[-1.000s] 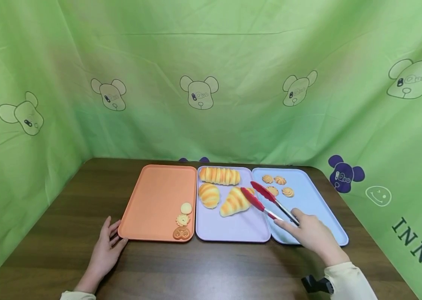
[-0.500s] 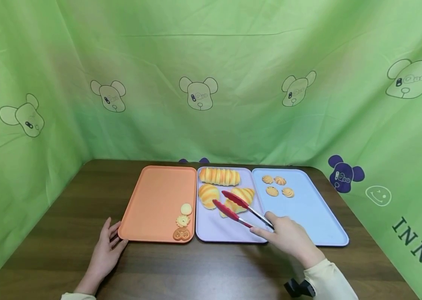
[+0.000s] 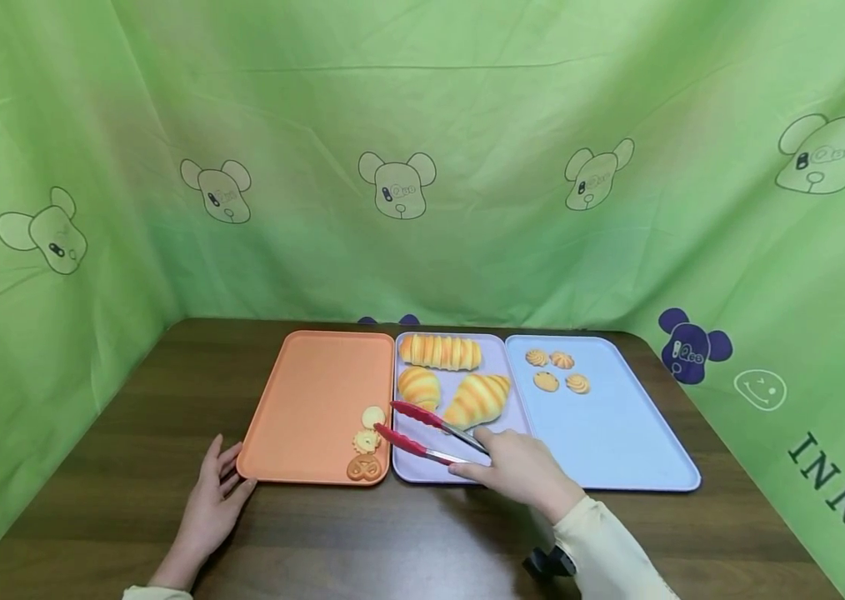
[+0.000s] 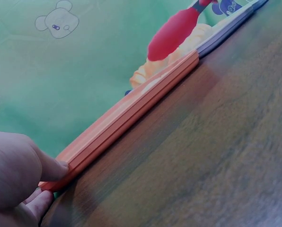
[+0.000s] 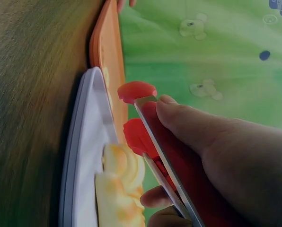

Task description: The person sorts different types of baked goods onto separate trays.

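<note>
My right hand grips metal tongs with red tips, thumb on one arm and fingers on the other. The tongs' tips stand apart, holding nothing, above the seam between the orange tray and the purple tray. Near them on the orange tray are a pale round cookie, a flower-shaped cookie and a pretzel-shaped cookie. My left hand holds the orange tray's near left corner between thumb and fingers, as the left wrist view shows.
On the purple tray lie a long ridged bread roll, a small bun and a croissant. A blue tray at the right carries several cookies. A green curtain hangs behind the table.
My right hand has carried the spread tongs leftward, from the blue tray's edge across the croissant to the orange tray's right edge. The left hand stays at its corner.
</note>
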### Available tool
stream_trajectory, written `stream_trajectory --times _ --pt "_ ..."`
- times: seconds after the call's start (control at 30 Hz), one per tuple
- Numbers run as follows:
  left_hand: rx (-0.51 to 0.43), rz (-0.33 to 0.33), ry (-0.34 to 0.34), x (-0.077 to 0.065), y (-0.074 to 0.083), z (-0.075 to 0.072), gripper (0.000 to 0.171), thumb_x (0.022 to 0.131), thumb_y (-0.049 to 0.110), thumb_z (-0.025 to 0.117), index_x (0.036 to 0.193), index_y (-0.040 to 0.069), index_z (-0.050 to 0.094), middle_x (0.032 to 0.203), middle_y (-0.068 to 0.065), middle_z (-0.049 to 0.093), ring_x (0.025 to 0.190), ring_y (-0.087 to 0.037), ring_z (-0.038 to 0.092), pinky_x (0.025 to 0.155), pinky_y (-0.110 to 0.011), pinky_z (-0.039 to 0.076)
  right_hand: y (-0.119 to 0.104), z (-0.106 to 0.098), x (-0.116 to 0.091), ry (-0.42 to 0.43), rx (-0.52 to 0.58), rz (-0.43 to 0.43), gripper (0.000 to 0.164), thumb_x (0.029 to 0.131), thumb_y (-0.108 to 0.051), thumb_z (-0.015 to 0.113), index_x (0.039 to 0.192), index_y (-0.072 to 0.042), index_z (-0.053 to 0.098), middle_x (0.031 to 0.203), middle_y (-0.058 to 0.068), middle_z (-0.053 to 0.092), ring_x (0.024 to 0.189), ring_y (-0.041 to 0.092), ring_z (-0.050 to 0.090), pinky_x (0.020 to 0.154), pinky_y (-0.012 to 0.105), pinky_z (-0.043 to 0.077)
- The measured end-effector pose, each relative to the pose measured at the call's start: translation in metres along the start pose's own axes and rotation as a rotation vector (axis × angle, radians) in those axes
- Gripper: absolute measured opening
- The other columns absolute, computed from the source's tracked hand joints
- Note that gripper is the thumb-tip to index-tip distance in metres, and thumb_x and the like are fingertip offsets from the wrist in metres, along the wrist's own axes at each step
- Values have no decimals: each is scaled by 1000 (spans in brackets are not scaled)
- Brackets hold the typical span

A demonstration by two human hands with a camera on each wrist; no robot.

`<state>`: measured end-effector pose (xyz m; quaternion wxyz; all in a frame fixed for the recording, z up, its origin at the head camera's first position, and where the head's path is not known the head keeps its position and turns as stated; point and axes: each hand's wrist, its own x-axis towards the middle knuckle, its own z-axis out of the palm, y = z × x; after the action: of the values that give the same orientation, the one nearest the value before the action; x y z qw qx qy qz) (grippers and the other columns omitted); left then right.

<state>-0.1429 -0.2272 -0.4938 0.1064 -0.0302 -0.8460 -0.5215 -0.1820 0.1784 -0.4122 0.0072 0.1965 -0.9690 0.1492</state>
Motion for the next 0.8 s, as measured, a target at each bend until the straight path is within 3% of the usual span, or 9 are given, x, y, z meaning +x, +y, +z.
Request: stream_trajectory --times 0.23,0.4,0.53,0.8 --pt "-6 7 8 -1 0 1 81 94 -11 59 150 -18 -1 145 -41 33 132 -54 36 85 5 31 -12 6 19 -19 10 15 46 85 -54 73 82 -12 54 59 -2 44 54 16 45 47 34 36" --pt "-2 2 1 -1 1 0 82 95 -10 59 150 -18 -2 146 -41 32 132 -54 36 85 5 30 -19 4 29 -34 -48 21 47 85 -56 72 81 -12 55 60 -2 45 54 16 44 45 35 38" --pt "-6 4 -1 0 1 0 82 95 -10 59 150 -18 -2 146 -41 32 132 -54 35 85 5 31 -24 -2 37 -44 -83 22 47 83 -56 74 80 -12 57 61 -2 48 56 16 46 46 36 41" --pt "-1 15 13 -1 -1 1 82 94 -11 59 150 -18 0 145 -41 34 131 -54 36 85 5 31 -36 -24 52 -105 -141 -2 47 79 -56 77 67 -16 54 57 -5 44 54 14 43 47 30 34"
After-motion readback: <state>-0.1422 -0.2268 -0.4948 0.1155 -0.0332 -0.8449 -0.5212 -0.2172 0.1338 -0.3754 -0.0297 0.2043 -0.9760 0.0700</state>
